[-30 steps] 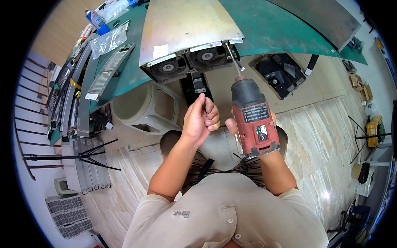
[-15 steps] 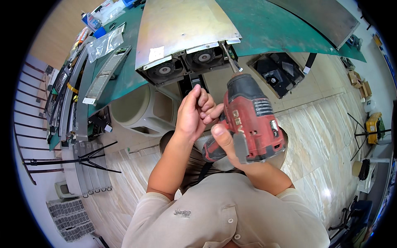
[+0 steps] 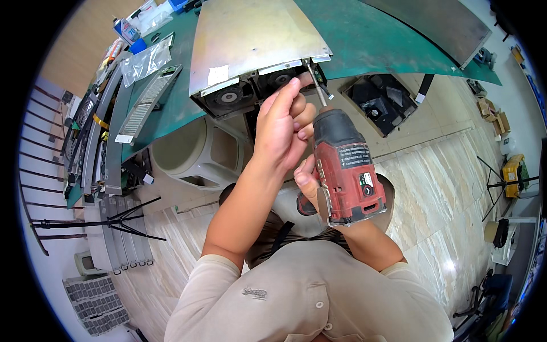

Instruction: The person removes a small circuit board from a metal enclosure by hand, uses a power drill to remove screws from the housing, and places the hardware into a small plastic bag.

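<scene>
Can number; driver label seemingly blurred

A green-topped table spans the upper part of the view, with a pale plastic stool partly beneath its edge. The floor is streaked like marble (a bright glare spot shows at right). A pale wall rises beyond, and a dark blue chair stands lower right.

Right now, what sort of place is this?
It looks like a repair workshop: there's a big red power driver, a metal case with round fans inside, and a green-topped workbench.
</scene>
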The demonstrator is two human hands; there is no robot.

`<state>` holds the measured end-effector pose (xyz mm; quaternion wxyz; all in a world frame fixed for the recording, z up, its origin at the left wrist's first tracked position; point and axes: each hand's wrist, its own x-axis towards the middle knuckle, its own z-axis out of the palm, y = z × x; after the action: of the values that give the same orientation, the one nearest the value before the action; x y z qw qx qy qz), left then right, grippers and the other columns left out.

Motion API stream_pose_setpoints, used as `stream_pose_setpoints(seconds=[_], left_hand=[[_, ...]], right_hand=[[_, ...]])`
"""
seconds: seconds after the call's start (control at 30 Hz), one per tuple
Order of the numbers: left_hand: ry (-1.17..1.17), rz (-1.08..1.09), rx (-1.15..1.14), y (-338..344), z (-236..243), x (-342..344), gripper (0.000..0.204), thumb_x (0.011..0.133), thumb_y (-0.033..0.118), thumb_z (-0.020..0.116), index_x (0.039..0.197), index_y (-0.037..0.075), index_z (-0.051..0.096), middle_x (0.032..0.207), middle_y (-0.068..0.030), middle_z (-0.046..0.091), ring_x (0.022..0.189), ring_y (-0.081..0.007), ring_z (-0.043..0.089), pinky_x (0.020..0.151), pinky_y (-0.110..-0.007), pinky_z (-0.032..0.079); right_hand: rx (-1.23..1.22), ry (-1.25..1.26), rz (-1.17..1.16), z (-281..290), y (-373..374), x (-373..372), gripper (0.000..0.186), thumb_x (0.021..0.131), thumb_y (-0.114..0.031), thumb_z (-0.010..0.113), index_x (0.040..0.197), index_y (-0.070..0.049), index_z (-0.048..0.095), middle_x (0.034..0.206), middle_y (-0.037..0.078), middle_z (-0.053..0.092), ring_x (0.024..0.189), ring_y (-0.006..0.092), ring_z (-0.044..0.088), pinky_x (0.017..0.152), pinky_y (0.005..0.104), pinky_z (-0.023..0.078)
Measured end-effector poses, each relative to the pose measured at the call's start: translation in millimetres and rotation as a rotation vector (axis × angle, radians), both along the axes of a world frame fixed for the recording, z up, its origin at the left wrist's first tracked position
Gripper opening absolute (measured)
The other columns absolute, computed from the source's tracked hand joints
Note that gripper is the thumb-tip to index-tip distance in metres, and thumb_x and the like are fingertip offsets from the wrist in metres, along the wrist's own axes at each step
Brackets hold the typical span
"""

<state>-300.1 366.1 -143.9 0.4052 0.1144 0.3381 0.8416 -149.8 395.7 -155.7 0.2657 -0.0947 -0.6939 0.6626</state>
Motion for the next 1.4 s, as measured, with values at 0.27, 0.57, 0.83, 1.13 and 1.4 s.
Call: stream_pose_setpoints(seconds=[0.27,0.57,0.83,1.13,1.4], left_hand=[[-0.05,0.032,0.049,19.4,9.0,0.1,0.02,0.1,0.024,0.062,0.104,0.005,0.061,0.058,0.0083,0.029,0.049,-0.005,0.03,0.043,-0.023,0.026],[-0.053,0.103,-0.078,27.4,17.6,5.6,0.023,0.099,0.033,0.065,0.098,0.01,0.063,0.048,0.0038,0.035,0.041,-0.008,0.031,0.039,-0.026,0.028],[-0.041,-0.004,0.026,-6.8,9.6,3.1,0.018,0.095,0.023,0.052,0.083,0.009,0.056,0.054,0.0058,0.03,0.045,-0.0073,0.031,0.04,-0.025,0.028],[0.097,0.235,0.059,-72.4,-19.8,10.9,0.026,0.107,0.027,0.044,0.093,0.007,0.055,0.061,0.0073,0.032,0.049,-0.005,0.031,0.041,-0.022,0.027],[-0.249,0.126,0.284,-104.5,-48.1,-19.4,0.02,0.099,0.024,0.044,0.092,0.008,0.054,0.068,0.0016,0.041,0.055,-0.0104,0.036,0.047,-0.026,0.032]], right_hand=[[0.04,0.018,-0.029,-15.9,12.3,3.7,0.024,0.085,-0.015,0.079,0.099,-0.003,0.063,0.085,0.001,0.063,0.071,0.0102,0.057,0.063,0.0273,0.048],[0.476,0.114,-0.208,-17.7,32.3,1.8,0.071,0.073,-0.013,0.085,0.135,0.002,0.053,0.106,0.013,0.067,0.087,0.0223,0.066,0.079,0.0324,0.054],[0.678,0.137,-0.044,-26.5,43.1,23.2,0.072,0.076,-0.003,0.066,0.144,0.004,0.047,0.106,0.02,0.062,0.092,0.0342,0.061,0.083,0.0393,0.05],[0.427,0.132,0.288,-56.3,20.0,15.9,0.071,0.078,-0.008,0.075,0.143,0.005,0.049,0.134,0.019,0.061,0.114,0.0307,0.064,0.098,0.0358,0.051],[0.487,0.134,0.05,-38.8,3.4,-2.7,0.084,0.071,-0.022,0.091,0.139,0.006,0.051,0.126,0.013,0.067,0.104,0.0168,0.068,0.093,0.0284,0.052]])
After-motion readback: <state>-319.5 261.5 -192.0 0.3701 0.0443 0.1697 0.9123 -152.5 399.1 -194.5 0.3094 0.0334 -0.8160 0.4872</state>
